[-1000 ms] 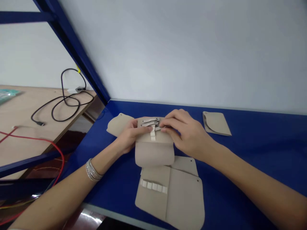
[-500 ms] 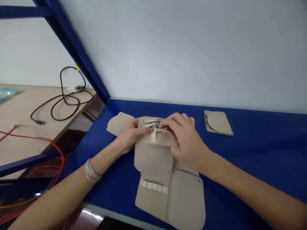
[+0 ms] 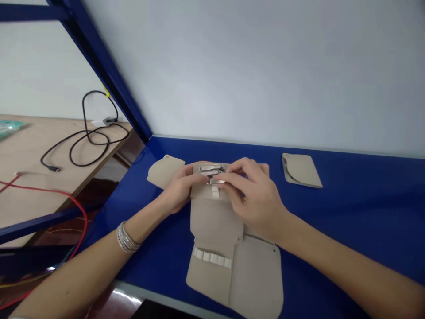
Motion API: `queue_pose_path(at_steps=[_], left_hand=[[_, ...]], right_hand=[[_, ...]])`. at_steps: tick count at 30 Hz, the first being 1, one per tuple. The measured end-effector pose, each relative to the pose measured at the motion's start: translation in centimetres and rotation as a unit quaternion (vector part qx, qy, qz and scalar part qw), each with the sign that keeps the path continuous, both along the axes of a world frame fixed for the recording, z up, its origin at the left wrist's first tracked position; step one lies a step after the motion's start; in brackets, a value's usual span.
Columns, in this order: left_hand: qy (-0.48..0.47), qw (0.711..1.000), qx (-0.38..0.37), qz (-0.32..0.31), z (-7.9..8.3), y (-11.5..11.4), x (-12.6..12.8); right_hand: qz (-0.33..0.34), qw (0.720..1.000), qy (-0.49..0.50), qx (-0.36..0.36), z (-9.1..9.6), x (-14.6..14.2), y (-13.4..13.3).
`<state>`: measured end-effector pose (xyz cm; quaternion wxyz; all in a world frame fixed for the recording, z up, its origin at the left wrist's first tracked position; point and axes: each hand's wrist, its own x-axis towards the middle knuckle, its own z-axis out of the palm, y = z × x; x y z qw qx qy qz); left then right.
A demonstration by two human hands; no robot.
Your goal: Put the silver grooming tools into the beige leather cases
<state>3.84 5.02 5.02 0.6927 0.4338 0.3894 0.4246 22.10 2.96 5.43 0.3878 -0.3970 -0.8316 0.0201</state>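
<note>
A beige manicure case (image 3: 217,219) lies unfolded in front of me, its top panel carrying white elastic loops (image 3: 215,191). My left hand (image 3: 182,185) grips that panel's left edge, thumb on top beside the loops. Metal nail clippers (image 3: 211,168) sit side by side near the panel's top. With thumb and fingers closed, my right hand (image 3: 254,190) pinches a small metal tool (image 3: 217,180) at the loops, below the clippers. It looks like another nail clipper, but my fingers partly cover it.
Another opened beige case (image 3: 257,274) with white loops lies beneath, by the front edge of the blue table (image 3: 332,248). Folded beige cases lie at the left (image 3: 166,170) and right (image 3: 302,170). A black cable (image 3: 88,133) rests on the wooden table.
My right hand has moved slightly left with the metal tool, which now lies further across the loops. The held panel has shifted a little to the right.
</note>
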Motion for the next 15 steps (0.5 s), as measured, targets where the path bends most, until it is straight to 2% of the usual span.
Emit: queue_pose_path(at_steps=[6,10,15], left_hand=[[-0.005,1.0,0.027,-0.004,0.3,0.0,-0.1],[0.006,0.998,0.029,0.049,0.6,0.1,-0.2],[0.014,0.998,0.033,0.043,0.8,-0.3,0.0]], right_hand=[[-0.018,0.999,0.038,-0.014,1.2,0.0,0.0],[-0.024,0.998,0.045,-0.042,2.4,0.8,0.4],[-0.015,0.998,0.047,-0.051,2.4,0.7,0.3]])
